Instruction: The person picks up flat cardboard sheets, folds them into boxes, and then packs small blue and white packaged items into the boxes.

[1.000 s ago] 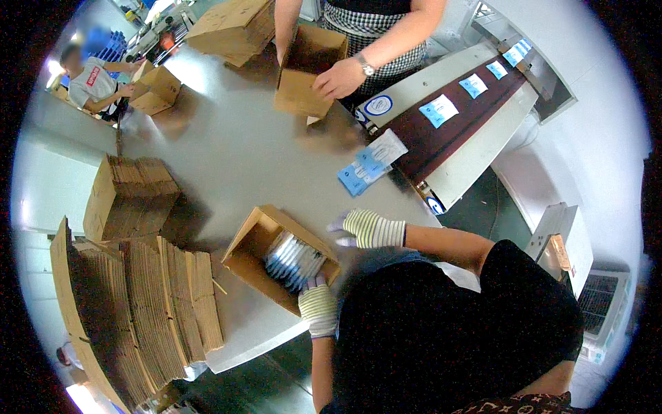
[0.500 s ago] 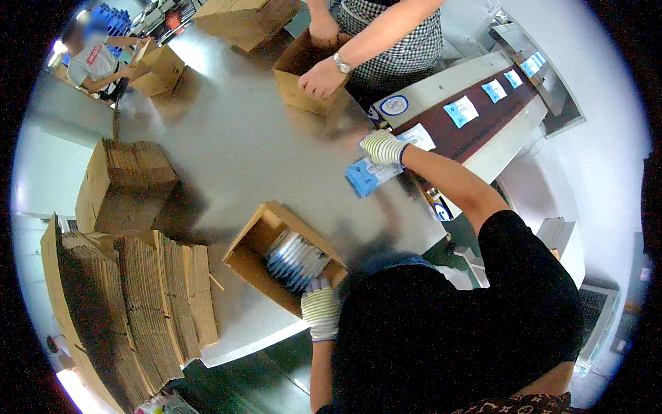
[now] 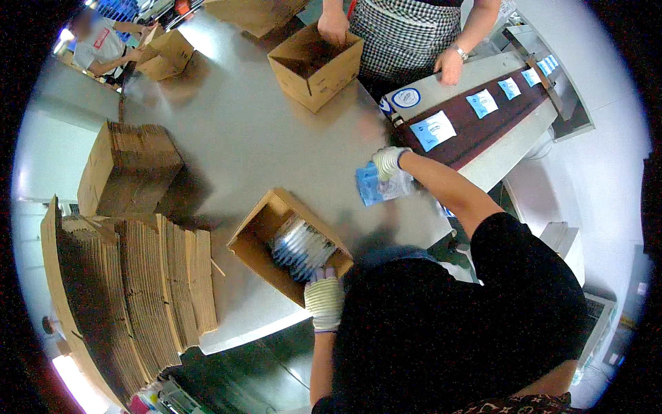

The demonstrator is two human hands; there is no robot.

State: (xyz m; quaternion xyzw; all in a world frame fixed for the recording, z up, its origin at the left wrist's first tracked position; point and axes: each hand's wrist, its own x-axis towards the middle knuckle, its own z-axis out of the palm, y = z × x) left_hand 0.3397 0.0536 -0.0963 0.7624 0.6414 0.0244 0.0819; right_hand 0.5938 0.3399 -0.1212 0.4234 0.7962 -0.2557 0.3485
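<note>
My left hand, in a striped knit glove, reaches over the near wall of an open cardboard carton. Its fingers lie stretched out against a row of blue-and-white packets standing inside. On the table by the conveyor's end, my right hand, gloved alike, is closed on the upper edge of a flat blue-and-white packet. Its fingertips are partly hidden, and a pale packet beneath or beside it cannot be told apart clearly.
A conveyor belt carries several packets from the right. Across the metal table, a co-worker in a checked apron has one hand at another open carton. Folded cardboard stacks stand left. A second person handles a box far left.
My right hand has shifted slightly down, closing on the packet. Packets on the belt have moved. The co-worker's watch hand has gone from the carton to the conveyor's side.
</note>
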